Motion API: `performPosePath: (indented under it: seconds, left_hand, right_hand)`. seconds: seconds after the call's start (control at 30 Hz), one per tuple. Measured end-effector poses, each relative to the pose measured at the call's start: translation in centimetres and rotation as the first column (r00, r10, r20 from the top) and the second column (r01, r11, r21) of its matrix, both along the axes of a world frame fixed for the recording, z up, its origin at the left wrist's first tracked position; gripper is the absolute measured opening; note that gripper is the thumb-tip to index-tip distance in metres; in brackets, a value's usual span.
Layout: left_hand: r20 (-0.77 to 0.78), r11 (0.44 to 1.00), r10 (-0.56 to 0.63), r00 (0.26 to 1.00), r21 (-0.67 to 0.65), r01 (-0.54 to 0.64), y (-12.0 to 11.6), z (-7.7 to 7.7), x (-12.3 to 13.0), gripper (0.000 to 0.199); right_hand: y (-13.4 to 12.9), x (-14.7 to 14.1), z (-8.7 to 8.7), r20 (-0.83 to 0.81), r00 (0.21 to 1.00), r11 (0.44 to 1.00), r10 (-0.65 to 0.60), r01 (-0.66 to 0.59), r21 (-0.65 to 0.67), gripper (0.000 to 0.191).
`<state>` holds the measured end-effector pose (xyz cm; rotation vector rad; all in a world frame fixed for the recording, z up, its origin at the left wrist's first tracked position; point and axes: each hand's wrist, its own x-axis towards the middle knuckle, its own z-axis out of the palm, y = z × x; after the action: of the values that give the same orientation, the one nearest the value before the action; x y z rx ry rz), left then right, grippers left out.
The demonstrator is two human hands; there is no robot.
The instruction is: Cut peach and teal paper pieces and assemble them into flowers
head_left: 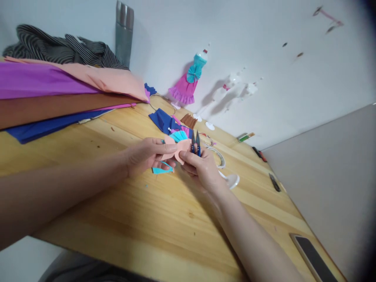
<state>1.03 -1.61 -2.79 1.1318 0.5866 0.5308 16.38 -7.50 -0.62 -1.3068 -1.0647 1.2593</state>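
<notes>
Between my two hands is a peach paper cutout point(182, 148) with rounded lobes, held above the wooden table. My left hand point(151, 153) pinches its left part between thumb and fingers. My right hand point(201, 164) grips its right part, and a pair of small dark-blue thread snips point(196, 145) is also tucked in that hand, blades pointing up. Just behind the cutout shows a pleated turquoise paper fan point(178, 136). A flat turquoise paper piece point(161, 168) lies below my left fingers. The snips' handles are mostly hidden by my right hand.
Stacked coloured sheets point(73, 82) and a striped cloth point(64, 49) lie at the left beside a grey flask point(123, 39). A small dress-form figure point(190, 78) stands by the wall. A tape roll point(219, 156), white disc stand point(232, 180), cutter point(274, 182) and phone point(314, 256) lie rightward.
</notes>
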Motion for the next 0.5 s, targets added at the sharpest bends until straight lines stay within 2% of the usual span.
performPosePath:
  seconds: [0.1,0.33,0.5]
  left_hand:
    - [0.094,0.99,-0.016,0.995,-0.137,0.029,0.11,-0.1,0.16,0.025]
    - [0.12,0.981,0.084,0.989,-0.182,-0.062,0.03,0.02,0.29,0.023]
    - [0.195,0.977,0.067,0.978,-0.213,-0.025,-0.08,-0.28,0.26,0.028]
  right_hand:
    - [0.02,-0.15,0.03,0.014,1.0,1.0,-0.009,0.009,-0.007,0.029]
    - [-0.02,-0.42,-0.22,0.004,1.0,0.999,-0.016,0.016,-0.03,0.037]
    - [-0.03,-0.61,-0.22,-0.03,0.999,0.999,-0.041,0.04,-0.033,0.038]
